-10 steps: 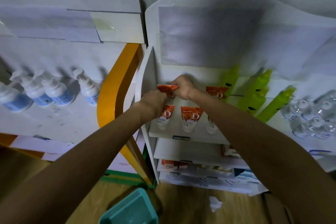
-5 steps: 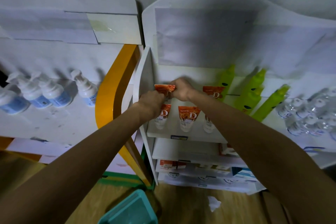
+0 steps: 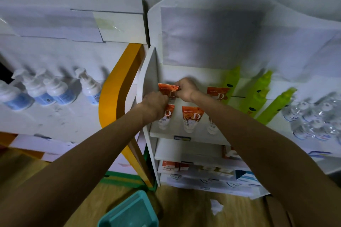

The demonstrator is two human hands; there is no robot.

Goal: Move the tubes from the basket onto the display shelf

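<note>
Both my hands are on one orange-and-white tube (image 3: 167,88) at the back left of the top tier of the white display shelf (image 3: 191,134). My right hand (image 3: 186,89) pinches its flat orange top edge. My left hand (image 3: 155,103) grips its lower part, hiding the body. Several more tubes stand cap-down on the same tier: one (image 3: 191,118) in front centre, one (image 3: 168,116) behind my left hand, one (image 3: 218,94) at the back right. The teal basket (image 3: 129,212) sits on the floor below; its contents are not visible.
Green bottles (image 3: 258,96) lean right of the tubes, clear bottles (image 3: 313,118) further right. White pump bottles (image 3: 55,90) line the left shelf past an orange divider (image 3: 118,97). Lower tiers hold small boxes (image 3: 173,165). A crumpled paper (image 3: 215,206) lies on the wooden floor.
Both hands have stayed on the back-left tube, shifting only slightly. The view has drifted a little.
</note>
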